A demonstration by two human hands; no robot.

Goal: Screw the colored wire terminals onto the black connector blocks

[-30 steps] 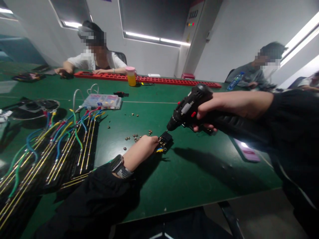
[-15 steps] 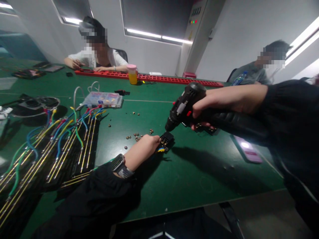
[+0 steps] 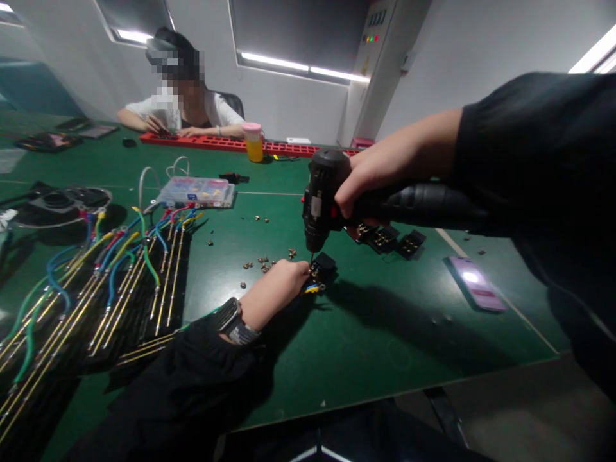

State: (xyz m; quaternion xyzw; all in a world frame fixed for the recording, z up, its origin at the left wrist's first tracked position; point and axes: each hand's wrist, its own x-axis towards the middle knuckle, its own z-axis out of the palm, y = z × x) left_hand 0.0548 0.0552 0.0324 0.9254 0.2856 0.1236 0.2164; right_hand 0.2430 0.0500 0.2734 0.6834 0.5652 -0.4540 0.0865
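Observation:
My right hand (image 3: 362,183) is wrapped round the black cordless drill (image 3: 317,199), which points straight down. The thin bit at its tip reaches a small black terminal block (image 3: 325,263) with brass screws and short yellow and blue wires (image 3: 312,289). With closed fingers my left hand (image 3: 287,282) pinches this block at its left side, against the table; the fingertips are partly hidden. Loose brass screws (image 3: 264,260) lie scattered just beyond my left hand. Past the drill, several more black terminal blocks (image 3: 384,239) rest on the table, partly covered by my right hand and the drill.
Strips with brass rods and coloured wires (image 3: 129,282) cover the left side of the green table. Behind them stands a clear compartment box (image 3: 196,191). A lit phone (image 3: 475,283) lies at right. Farther back are a cup (image 3: 253,142), a red slotted rail (image 3: 192,140) and a seated person (image 3: 187,102).
My right hand has swung the drill left and turned it from slanted to upright, bringing its bit onto the terminal block. More of the blocks behind now shows. My left hand stays in place.

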